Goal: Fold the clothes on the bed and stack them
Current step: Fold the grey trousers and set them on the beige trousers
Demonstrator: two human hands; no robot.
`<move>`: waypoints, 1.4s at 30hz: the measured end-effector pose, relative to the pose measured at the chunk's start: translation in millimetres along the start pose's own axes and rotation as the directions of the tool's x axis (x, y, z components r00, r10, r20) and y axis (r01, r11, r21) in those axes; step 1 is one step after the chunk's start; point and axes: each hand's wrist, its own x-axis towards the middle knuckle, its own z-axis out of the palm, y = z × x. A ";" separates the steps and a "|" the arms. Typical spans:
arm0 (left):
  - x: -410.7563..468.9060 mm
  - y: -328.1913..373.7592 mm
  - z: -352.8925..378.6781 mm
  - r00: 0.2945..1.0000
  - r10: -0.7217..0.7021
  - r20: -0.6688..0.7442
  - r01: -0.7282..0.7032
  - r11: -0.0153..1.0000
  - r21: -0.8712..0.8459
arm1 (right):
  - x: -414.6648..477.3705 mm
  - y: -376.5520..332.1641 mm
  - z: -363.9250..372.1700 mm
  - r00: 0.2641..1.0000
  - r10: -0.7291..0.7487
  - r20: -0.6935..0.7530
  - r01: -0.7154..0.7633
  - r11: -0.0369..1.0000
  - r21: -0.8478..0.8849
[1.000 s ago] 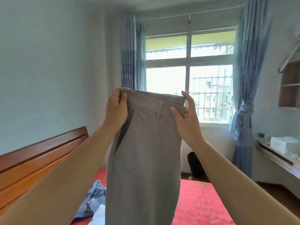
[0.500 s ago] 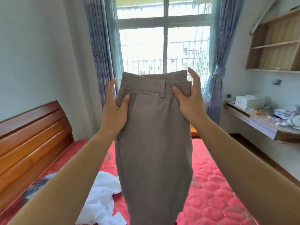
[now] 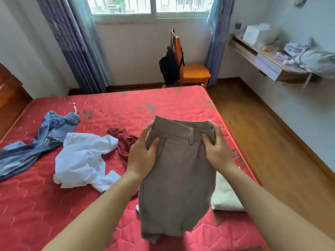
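Both hands, left (image 3: pixel 142 154) and right (image 3: pixel 216 149), pinch the trousers (image 3: pixel 177 178) by the waistband above the bed (image 3: pixel 163 105); the limp legs could bunch crookedly when laid beside the white shirt (image 3: pixel 83 156)

The trousers (image 3: pixel 178 178) hang over the near right part of the bed (image 3: pixel 126 109), held at the waistband between the left hand (image 3: pixel 142 153) and the right hand (image 3: pixel 216 149). Behind their right edge a pillow (image 3: pixel 225 194) lies on the bed. Left of the trousers lies a crumpled top (image 3: pixel 125 142), then a shirt (image 3: pixel 83 158), and farthest left the jeans (image 3: pixel 38 142). Beyond the bed's far edge a chair (image 3: pixel 192 71) stands under the window (image 3: pixel 150 6), with a backpack (image 3: pixel 169 67) hanging on its back. A counter (image 3: pixel 268 62) runs along the right wall, carrying a box (image 3: pixel 253 33) and loose clothes (image 3: pixel 311 58).
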 end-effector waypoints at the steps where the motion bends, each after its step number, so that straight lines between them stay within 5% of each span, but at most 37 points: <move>1: -1.5 -13.8 10.1 0.999 -0.042 0.023 0.041 0.999 0.010 | 0.2 18.2 4.3 0.998 0.053 0.019 -0.053 0.999 0.008; 7: -1.4 -97.0 81.2 0.960 -0.253 0.122 0.246 0.967 0.072 | 7.4 131.0 27.7 0.953 0.276 0.128 -0.287 0.955 0.077; 12: 121.0 -147.7 150.9 0.951 -0.301 0.075 0.297 0.953 0.068 | 143.0 201.9 56.7 0.952 0.300 0.060 -0.305 0.948 0.091; 17: 197.0 -218.4 207.8 0.905 -0.419 0.079 0.378 0.874 0.305 | 243.2 282.5 85.2 0.920 0.365 0.144 -0.345 0.927 -0.150; 26: 16.5 -357.7 243.4 0.744 -0.637 0.201 0.515 0.739 0.435 | 46.4 433.6 111.5 0.745 0.612 0.264 -0.481 0.768 -0.423; 33: -22.7 -425.0 250.3 0.778 -0.602 0.179 0.460 0.740 0.490 | -30.9 473.3 153.1 0.801 0.591 0.095 -0.496 0.744 -0.447; 37: -28.3 -442.6 253.4 0.791 -0.579 0.197 0.425 0.751 0.505 | -45.9 477.3 180.5 0.774 0.628 -0.082 -0.607 0.699 -0.378; 42: -27.5 -447.0 247.7 0.803 -0.545 0.241 0.447 0.818 0.362 | -49.1 470.9 182.3 0.771 0.568 -0.289 -0.632 0.740 -0.232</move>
